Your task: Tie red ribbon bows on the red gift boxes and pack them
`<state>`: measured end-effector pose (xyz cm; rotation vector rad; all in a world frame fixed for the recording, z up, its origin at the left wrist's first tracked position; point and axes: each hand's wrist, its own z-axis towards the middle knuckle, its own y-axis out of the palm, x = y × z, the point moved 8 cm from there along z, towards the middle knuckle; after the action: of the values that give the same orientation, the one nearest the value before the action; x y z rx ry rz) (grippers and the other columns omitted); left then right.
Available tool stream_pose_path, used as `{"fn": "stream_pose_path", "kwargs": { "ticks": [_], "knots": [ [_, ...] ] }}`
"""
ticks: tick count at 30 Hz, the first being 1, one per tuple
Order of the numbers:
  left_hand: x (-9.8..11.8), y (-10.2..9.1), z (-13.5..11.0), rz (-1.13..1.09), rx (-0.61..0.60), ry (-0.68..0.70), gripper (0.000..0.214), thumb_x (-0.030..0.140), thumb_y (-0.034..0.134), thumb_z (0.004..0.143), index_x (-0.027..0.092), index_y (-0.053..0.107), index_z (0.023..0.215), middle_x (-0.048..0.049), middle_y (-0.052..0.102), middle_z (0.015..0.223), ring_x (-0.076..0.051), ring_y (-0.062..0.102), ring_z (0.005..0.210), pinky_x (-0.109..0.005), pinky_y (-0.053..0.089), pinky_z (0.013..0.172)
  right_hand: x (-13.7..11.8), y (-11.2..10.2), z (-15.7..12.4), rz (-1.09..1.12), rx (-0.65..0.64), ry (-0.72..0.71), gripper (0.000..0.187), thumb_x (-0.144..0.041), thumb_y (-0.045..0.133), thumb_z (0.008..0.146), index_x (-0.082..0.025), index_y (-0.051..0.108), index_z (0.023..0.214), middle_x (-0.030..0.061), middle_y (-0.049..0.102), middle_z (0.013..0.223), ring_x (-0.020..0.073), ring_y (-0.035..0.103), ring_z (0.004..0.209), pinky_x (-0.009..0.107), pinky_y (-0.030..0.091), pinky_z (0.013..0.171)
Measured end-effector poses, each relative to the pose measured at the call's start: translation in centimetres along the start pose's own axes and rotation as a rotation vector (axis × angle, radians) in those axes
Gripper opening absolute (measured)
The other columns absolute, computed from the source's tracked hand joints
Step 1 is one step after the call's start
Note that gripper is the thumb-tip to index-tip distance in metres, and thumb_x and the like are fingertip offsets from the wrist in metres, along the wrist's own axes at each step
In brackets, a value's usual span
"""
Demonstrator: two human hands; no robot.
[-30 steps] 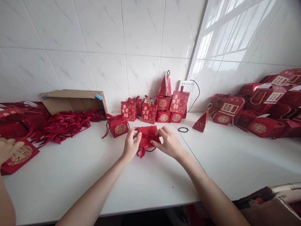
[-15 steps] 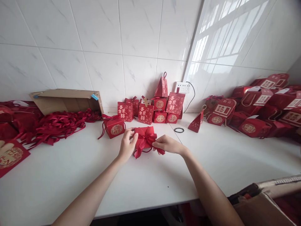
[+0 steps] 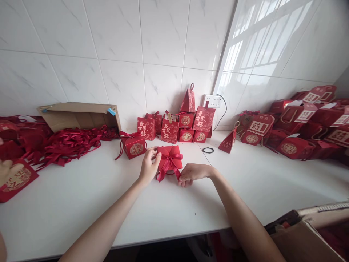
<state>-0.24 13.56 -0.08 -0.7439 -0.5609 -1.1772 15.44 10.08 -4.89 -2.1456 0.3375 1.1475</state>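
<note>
Your left grip (image 3: 149, 165) is closed on the side of the box (image 3: 176, 165), down on the surface (image 3: 152, 214); your right grip (image 3: 188, 174) pinches the bow (image 3: 170, 158) by one end. Tugging hard might undo it.

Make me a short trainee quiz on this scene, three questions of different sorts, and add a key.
1. Multiple choice: what do the fingertips of the right hand pinch?
a) a thin black cord
b) an end of the shiny red fabric ribbon bow
c) a brown cardboard flap

2. True or false: the left hand grips the red, flat-sided cardboard box that bears this bow.

3. Open: what is heaped at the mouth of the open brown cardboard carton?

Key: 1. b; 2. true; 3. dark red fabric ribbons.
</note>
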Motion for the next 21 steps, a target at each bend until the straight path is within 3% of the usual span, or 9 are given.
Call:
{"fn": "stream_pose_path", "kwargs": {
  "ticks": [5, 8, 11, 17, 21],
  "knots": [
    [-0.2, 0.0, 0.1, -0.025, -0.003, -0.012, 0.020, 0.036, 0.047, 0.080, 0.020, 0.043, 0.069, -0.0082, 0.056, 0.105, -0.017, 0.055, 0.102, -0.030, 0.050, 0.080, 0.6, -1.5, -1.6, -0.145, 0.006, 0.059, 0.035, -0.048, 0.066, 0.068, -0.017, 0.068, 0.082, 0.0054, 0.065, 0.080, 0.0151, 0.059, 0.070, 0.024, 0.045, 0.058],
    [-0.1, 0.1, 0.2, -0.027, -0.007, -0.010, 0.020, 0.035, 0.047, 0.080, 0.020, 0.041, 0.069, -0.0080, 0.056, 0.105, -0.017, 0.055, 0.101, -0.030, 0.050, 0.080, 0.8, -5.1, -2.8, -0.048, 0.289, 0.033, 0.050, -0.062, 0.058, 0.070, -0.016, 0.064, 0.087, 0.0081, 0.064, 0.086, 0.0156, 0.059, 0.071, 0.026, 0.046, 0.058],
    [-0.2, 0.2, 0.2, -0.027, -0.012, -0.010, 0.020, 0.035, 0.047, 0.080, 0.020, 0.040, 0.069, -0.0079, 0.056, 0.106, -0.017, 0.056, 0.099, -0.030, 0.050, 0.079, 0.0, -7.4, -3.2, 0.078, 0.585, -0.128, 0.057, -0.069, 0.050, 0.071, -0.015, 0.059, 0.083, 0.0079, 0.061, 0.082, 0.0156, 0.058, 0.071, 0.027, 0.046, 0.060],
    [-0.3, 0.2, 0.1, -0.027, -0.011, -0.019, 0.020, 0.036, 0.046, 0.081, 0.020, 0.041, 0.069, -0.0083, 0.056, 0.106, -0.018, 0.055, 0.102, -0.029, 0.049, 0.079, -2.1, -5.9, -1.2, 0.149, 0.704, -0.321, 0.046, -0.062, 0.053, 0.074, -0.016, 0.049, 0.069, 0.0008, 0.054, 0.067, 0.0117, 0.051, 0.062, 0.028, 0.044, 0.061],
    [-0.3, 0.2, 0.0, -0.018, -0.014, -0.008, 0.019, 0.036, 0.046, 0.081, 0.020, 0.041, 0.071, -0.0081, 0.056, 0.106, -0.017, 0.054, 0.103, -0.030, 0.049, 0.080, -2.2, -5.2, -0.9, 0.250, 0.659, -0.350, 0.042, -0.057, 0.057, 0.074, -0.016, 0.048, 0.067, 0.0007, 0.056, 0.066, 0.0132, 0.054, 0.065, 0.030, 0.045, 0.067]
  ]
}}
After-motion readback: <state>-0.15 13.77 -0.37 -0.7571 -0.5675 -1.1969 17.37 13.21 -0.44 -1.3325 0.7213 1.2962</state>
